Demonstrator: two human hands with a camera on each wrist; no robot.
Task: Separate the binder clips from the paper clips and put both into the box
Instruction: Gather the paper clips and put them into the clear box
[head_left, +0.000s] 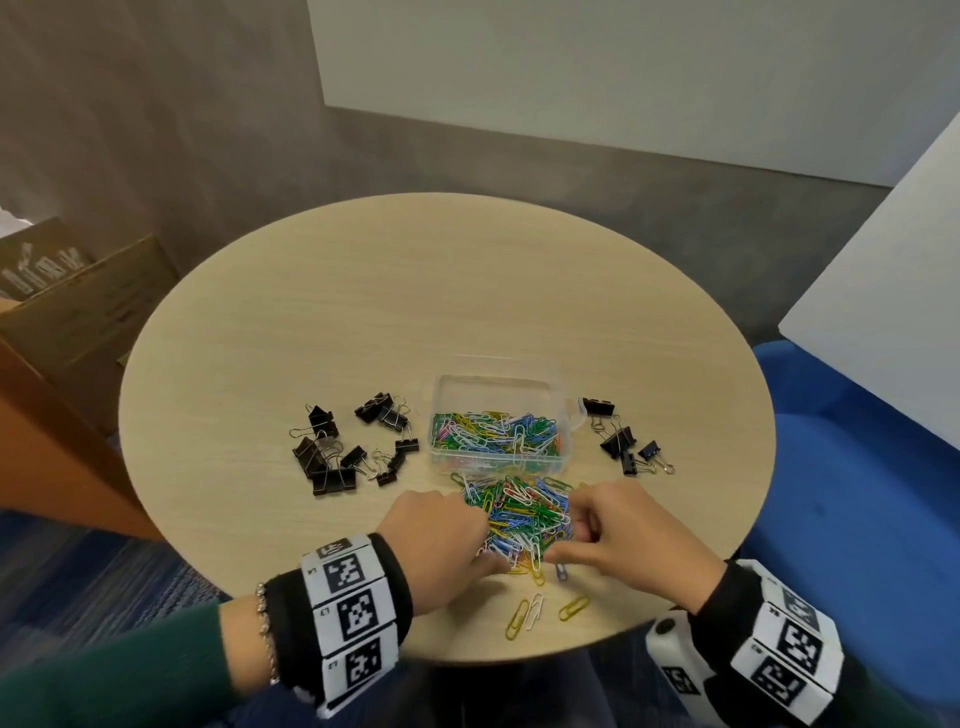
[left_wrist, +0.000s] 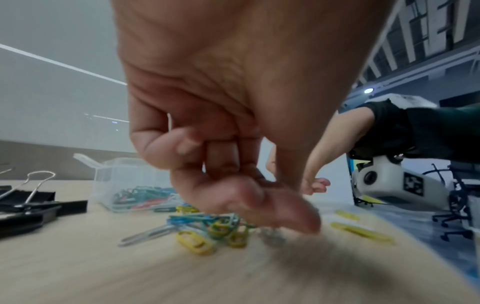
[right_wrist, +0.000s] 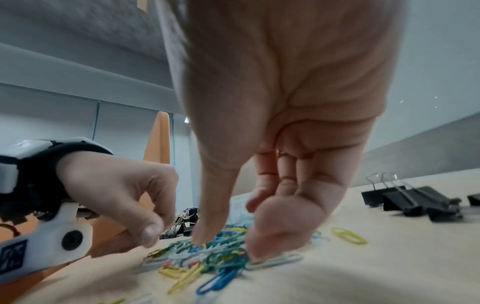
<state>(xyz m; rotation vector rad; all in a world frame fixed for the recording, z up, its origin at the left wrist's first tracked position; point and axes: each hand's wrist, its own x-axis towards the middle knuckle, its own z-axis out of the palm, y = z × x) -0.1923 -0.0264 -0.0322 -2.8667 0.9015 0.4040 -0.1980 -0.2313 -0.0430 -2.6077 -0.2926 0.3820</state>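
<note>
A heap of coloured paper clips (head_left: 524, 512) lies on the round table in front of a clear plastic box (head_left: 563, 415), which is part-filled with more paper clips. Black binder clips lie in one group left of the box (head_left: 353, 447) and a smaller group to its right (head_left: 623, 441). My left hand (head_left: 478, 551) is at the heap's left side, its fingers curled around paper clips (left_wrist: 197, 224). At the heap's right side is my right hand (head_left: 571, 540), with thumb and fingertips (right_wrist: 259, 244) resting on the clips (right_wrist: 226, 259).
A few loose paper clips (head_left: 530, 613) lie near the table's front edge. The wooden table (head_left: 363, 312) is bare behind the box. A blue chair (head_left: 857, 467) stands at the right, and cardboard boxes (head_left: 78, 312) and an orange cabinet at the left.
</note>
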